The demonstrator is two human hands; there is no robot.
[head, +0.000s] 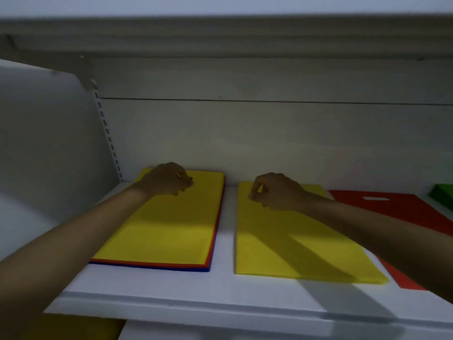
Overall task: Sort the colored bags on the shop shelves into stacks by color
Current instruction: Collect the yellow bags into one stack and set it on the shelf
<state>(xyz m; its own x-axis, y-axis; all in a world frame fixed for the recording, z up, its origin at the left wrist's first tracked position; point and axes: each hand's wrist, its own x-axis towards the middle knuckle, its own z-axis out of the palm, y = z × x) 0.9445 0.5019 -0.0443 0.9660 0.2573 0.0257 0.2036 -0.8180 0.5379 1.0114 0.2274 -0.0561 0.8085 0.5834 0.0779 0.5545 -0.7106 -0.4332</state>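
shelf (220,285): white, smooth, hard board with a rounded front lip; carries all items below.

mixed stack (161,231): left on the shelf, flat rectangular bags squared up, yellow on top, a red layer (217,229) and a blue layer (157,268) showing only as thin edges. likely light, limp and slick sheet-on-sheet; the top bag should peel off best from a far corner or short edge, not the middle.

yellow bag (282,246): just beside the stack, apart from it, lying flat; matte, thin, no crease visible. one sheet or several, cannot tell.

red bag (392,207): right of the yellow one and partly under it, with a slot handle cut-out (376,198), a ready grip point.

green bag (443,192): far right, only a corner in view.

right hand (274,191): over the far end of the yellow bag, fingers curled toward the thumb; whether it pinches the sheet, cannot tell through the blur.

left hand (166,179): over the far end of the mixed stack, fingers curled; grip likewise cannot be told.
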